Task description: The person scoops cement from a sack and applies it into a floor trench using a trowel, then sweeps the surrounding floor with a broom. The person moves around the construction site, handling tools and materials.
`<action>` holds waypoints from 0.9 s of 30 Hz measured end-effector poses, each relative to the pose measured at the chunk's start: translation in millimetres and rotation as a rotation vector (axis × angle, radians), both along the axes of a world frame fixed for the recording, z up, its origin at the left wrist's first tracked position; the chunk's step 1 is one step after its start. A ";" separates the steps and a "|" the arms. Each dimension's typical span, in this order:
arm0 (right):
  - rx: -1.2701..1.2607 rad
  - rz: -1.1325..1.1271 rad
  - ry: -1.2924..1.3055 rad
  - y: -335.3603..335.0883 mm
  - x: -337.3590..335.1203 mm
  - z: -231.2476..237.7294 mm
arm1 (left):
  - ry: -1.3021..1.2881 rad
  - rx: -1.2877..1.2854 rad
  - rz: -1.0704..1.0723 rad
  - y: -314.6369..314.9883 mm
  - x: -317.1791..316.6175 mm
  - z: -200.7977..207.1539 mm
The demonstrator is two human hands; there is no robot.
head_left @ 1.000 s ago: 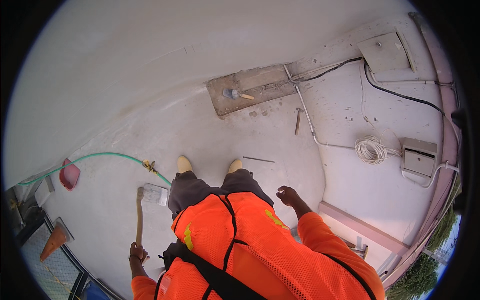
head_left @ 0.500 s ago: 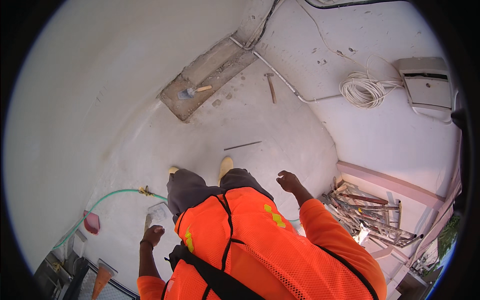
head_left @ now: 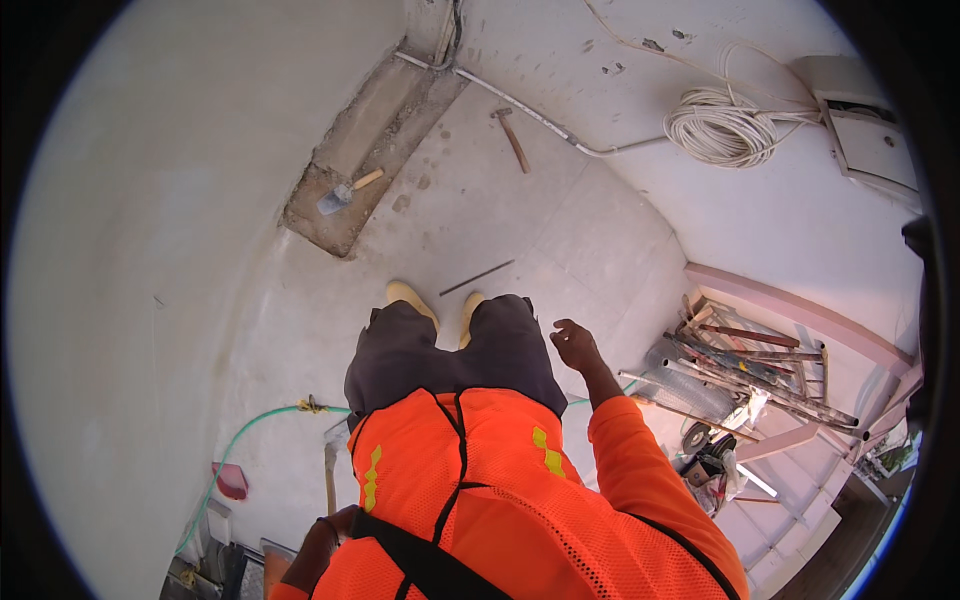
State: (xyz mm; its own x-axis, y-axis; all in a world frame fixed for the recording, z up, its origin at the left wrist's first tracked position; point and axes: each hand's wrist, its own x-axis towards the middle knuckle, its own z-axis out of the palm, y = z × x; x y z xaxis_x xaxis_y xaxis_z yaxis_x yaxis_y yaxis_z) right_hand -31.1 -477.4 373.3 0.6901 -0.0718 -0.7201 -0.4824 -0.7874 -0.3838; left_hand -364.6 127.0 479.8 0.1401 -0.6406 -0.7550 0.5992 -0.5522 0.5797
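Observation:
My right hand (head_left: 576, 346) hangs in the air right of my thighs, its fingers loosely bent and a little apart, with nothing in it. Low at the left, my left hand (head_left: 343, 521) is partly covered by my orange vest, so its fingers cannot be made out. Just beyond it is a wooden-handled tool (head_left: 331, 475) with a pale flat head on the floor; whether hand and handle touch cannot be told. A thin dark rod (head_left: 477, 278) lies on the floor ahead of my yellow boots (head_left: 412, 300).
A trowel (head_left: 348, 192) rests in a shallow trench (head_left: 340, 160) along the left wall. Further right lies a hammer (head_left: 511, 140). A green hose (head_left: 245, 427) curves past a red dustpan (head_left: 230, 481). Metal frames (head_left: 770, 375) are piled right, below coiled cable (head_left: 722, 127).
My boots have shifted forward, the left one now leading, and the rod and trench appear closer. My left hand has moved in behind the vest; the right stays raised at my side.

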 end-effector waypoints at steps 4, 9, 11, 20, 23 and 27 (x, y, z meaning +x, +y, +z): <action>0.009 0.062 0.031 -4.3 56.2 -18.3 | 0.266 0.242 0.219 -48.8 21.3 38.8; -0.071 0.236 0.132 -14.5 172.9 -93.6 | 0.507 0.574 0.630 -143.8 65.1 48.1; -0.179 0.449 0.172 -7.6 225.1 -146.1 | 0.584 0.707 0.816 -183.3 77.2 40.1; -0.248 1.290 -0.123 184.6 415.8 -446.4 | 0.652 1.317 1.576 -299.6 141.5 -67.5; -0.145 1.325 -0.293 285.3 429.7 -521.5 | 0.389 1.096 2.071 -284.8 202.9 -138.0; 0.023 1.319 -0.611 394.6 422.9 -596.5 | 0.121 0.633 1.835 -292.2 296.0 -203.6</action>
